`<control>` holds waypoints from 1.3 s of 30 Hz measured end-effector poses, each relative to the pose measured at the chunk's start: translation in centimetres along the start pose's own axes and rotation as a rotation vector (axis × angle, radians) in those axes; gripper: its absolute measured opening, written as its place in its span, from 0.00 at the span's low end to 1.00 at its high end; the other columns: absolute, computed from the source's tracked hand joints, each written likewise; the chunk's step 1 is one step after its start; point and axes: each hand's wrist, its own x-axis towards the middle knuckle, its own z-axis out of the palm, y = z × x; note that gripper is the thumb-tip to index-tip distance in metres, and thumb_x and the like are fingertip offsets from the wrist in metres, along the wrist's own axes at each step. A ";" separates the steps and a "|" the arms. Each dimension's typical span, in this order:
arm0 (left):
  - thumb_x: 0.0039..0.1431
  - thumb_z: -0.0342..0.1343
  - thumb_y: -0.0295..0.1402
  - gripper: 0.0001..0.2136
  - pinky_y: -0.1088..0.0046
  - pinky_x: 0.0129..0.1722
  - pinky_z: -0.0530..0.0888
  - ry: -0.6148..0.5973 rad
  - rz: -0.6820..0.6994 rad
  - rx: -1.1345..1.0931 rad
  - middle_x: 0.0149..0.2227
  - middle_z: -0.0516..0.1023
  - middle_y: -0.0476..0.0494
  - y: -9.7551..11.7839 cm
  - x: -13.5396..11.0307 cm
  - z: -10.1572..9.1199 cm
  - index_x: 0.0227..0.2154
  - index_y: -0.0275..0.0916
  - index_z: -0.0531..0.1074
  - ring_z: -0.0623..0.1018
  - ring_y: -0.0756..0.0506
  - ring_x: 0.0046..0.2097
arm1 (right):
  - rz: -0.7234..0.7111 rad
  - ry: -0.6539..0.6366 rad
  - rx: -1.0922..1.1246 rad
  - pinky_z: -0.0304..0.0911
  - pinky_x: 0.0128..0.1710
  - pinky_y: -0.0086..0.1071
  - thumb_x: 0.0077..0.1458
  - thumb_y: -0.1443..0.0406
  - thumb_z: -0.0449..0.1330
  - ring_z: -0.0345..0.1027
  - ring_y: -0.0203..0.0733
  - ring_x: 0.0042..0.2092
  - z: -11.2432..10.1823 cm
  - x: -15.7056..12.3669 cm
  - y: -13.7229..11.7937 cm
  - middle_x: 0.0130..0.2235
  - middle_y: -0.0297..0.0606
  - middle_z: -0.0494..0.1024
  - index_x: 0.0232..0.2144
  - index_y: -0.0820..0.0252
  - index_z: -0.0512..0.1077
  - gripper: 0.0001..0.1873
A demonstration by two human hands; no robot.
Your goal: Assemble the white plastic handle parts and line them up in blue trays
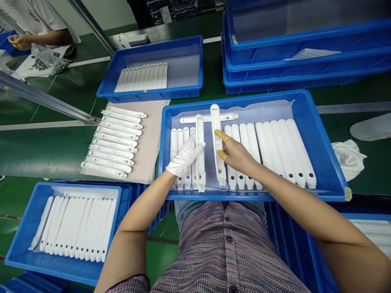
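The left hand [185,154], wearing a white fabric glove, is pressing its grip around a long white plastic bar [200,152], whose lower end is resting among narrow white plastic bars [183,150] lined up in a shallow blue plastic tray [256,196]. The right hand [236,156], bare except for yellow rubber finger cots [222,135] on the thumb and forefinger, is spreading its grip, with both fingertips touching the right edge of a second long white plastic bar [217,142] just beside the first. A flat white plastic strip [207,119] is lying crosswise behind them on a translucent plastic liner [232,110]. Beyond the tray, a beige mat [152,142] is carrying a neat row of white parts [114,142] on the green desk [45,150]. Another blue plastic tray [146,95] is holding more white parts, and stacked blue plastic trays [293,67] are standing to the right. At the upper left, a co-worker's hands [20,40] are working beside a clear plastic bag [45,59].
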 end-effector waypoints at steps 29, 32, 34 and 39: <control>0.67 0.59 0.43 0.24 0.41 0.73 0.53 -0.238 0.310 0.532 0.66 0.72 0.31 -1.7 1.7 1.8 0.61 0.38 0.72 0.61 0.30 0.73 | -0.022 0.226 -0.275 0.62 0.57 0.43 0.74 0.59 0.45 0.69 0.52 0.55 -4.9 7.8 3.1 0.50 0.50 0.80 0.44 0.65 0.80 0.25; 0.59 0.67 0.47 0.31 0.45 0.68 0.66 -0.165 0.101 -0.071 0.61 0.77 0.34 -0.4 0.9 5.7 0.62 0.40 0.71 0.74 0.32 0.65 | -0.326 0.307 -0.110 0.63 0.57 0.44 0.75 0.55 0.45 0.70 0.49 0.53 -6.3 5.5 0.2 0.46 0.44 0.80 0.42 0.60 0.80 0.26; 0.52 0.73 0.47 0.31 0.46 0.64 0.71 -0.311 -0.100 -0.372 0.55 0.82 0.32 -0.5 0.0 8.7 0.55 0.36 0.77 0.79 0.31 0.59 | -0.444 0.316 -0.021 0.65 0.58 0.46 0.74 0.53 0.46 0.70 0.49 0.54 -6.6 4.0 -0.9 0.47 0.43 0.80 0.44 0.58 0.80 0.24; 0.48 0.76 0.44 0.24 0.49 0.59 0.75 -0.215 -0.238 -0.715 0.44 0.86 0.36 -0.6 -0.7 11.4 0.44 0.35 0.81 0.83 0.32 0.52 | -0.254 0.325 0.243 0.66 0.62 0.54 0.62 0.51 0.62 0.66 0.54 0.62 -4.5 0.9 1.0 0.62 0.45 0.70 0.62 0.51 0.70 0.28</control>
